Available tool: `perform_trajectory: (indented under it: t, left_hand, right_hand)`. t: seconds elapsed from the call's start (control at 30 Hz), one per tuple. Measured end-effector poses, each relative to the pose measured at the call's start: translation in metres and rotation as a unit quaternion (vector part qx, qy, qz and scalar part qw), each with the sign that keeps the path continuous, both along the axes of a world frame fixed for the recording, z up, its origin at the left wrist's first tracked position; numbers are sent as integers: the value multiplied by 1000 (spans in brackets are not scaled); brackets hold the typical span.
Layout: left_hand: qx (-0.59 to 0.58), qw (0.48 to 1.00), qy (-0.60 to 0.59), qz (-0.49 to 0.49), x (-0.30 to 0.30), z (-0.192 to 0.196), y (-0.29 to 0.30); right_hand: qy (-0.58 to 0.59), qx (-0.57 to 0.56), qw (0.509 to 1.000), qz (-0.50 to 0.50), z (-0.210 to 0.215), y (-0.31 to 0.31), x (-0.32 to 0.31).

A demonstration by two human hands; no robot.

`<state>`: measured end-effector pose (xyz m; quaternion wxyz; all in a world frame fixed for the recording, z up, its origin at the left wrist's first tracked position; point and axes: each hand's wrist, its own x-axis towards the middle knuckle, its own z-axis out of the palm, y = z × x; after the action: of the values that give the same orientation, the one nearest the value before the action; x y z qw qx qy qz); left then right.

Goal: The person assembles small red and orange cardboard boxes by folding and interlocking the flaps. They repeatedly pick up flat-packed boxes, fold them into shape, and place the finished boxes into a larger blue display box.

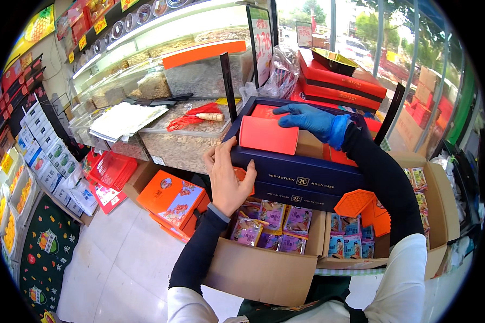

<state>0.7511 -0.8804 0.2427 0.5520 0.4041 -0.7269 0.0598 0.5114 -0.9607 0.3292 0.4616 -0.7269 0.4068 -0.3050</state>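
A navy gift box (307, 173) stands stacked on another like it, level with my chest. My bare left hand (229, 175) grips its front left corner, thumb against the front face and fingers along the left side. Inside the tray of the box, a small red box (269, 134) sits tilted at the left. My right hand (312, 123), in a blue glove, holds this red box by its upper right part, the fingertips on its top. More red boxes show partly in the tray. The undersides of some fingers are hidden.
Open cartons hold purple packets (272, 215) and blue packets (352, 245) below the gift boxes. Orange hexagonal trays (354, 203) lie at the right. Behind stand red gift boxes (339, 81); at the left are a bin of dry goods (183, 145), a wooden-handled red tassel-like thing (191, 118) and an orange box (172, 196).
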Motion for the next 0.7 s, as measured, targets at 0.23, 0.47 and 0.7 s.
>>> perform_trajectory:
  t: [0.23, 0.47, 0.7]
  left_hand:
    - [10, 1000, -12, -22, 11, 17, -15]
    - [194, 973, -47, -113, 18, 61, -43]
    - [49, 979, -180, -80, 18, 53, -56]
  right_hand:
    - [-22, -60, 998, -4, 2, -1, 9]
    - [22, -98, 995, -7, -2, -4, 6]
    - [168, -280, 945, -32, -26, -8, 10]
